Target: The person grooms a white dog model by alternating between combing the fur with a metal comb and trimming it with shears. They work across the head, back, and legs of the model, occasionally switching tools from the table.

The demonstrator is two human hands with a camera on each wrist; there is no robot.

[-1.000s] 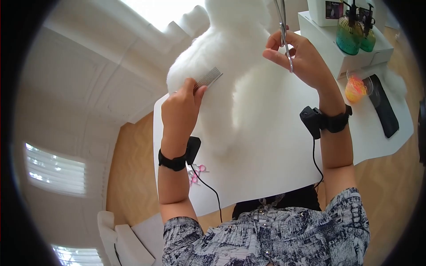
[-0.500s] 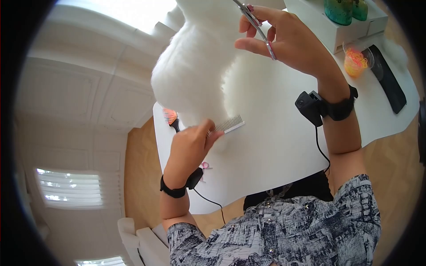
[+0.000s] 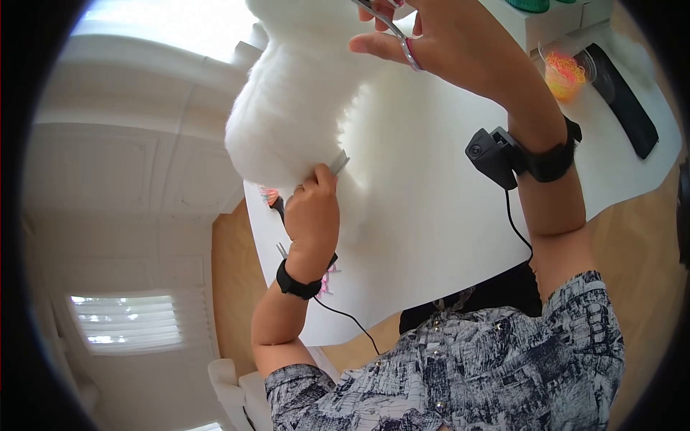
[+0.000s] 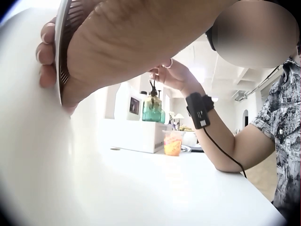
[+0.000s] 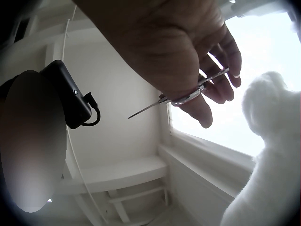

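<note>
Fur of the white fluffy figure (image 3: 302,93) standing on the white desk (image 3: 431,237) now swallows most of the metal comb (image 3: 338,163), which half a second ago lay clear of it, lower and to the right. The left hand (image 3: 313,212) has risen against the figure's lower bulge, fingers curled round the comb. The right hand (image 3: 445,43) has shifted toward the top edge of the head view, its fingers through the loops of the scissors (image 3: 392,32), blades at the fur. The figure's coat looks thick, soft and evenly white.
</note>
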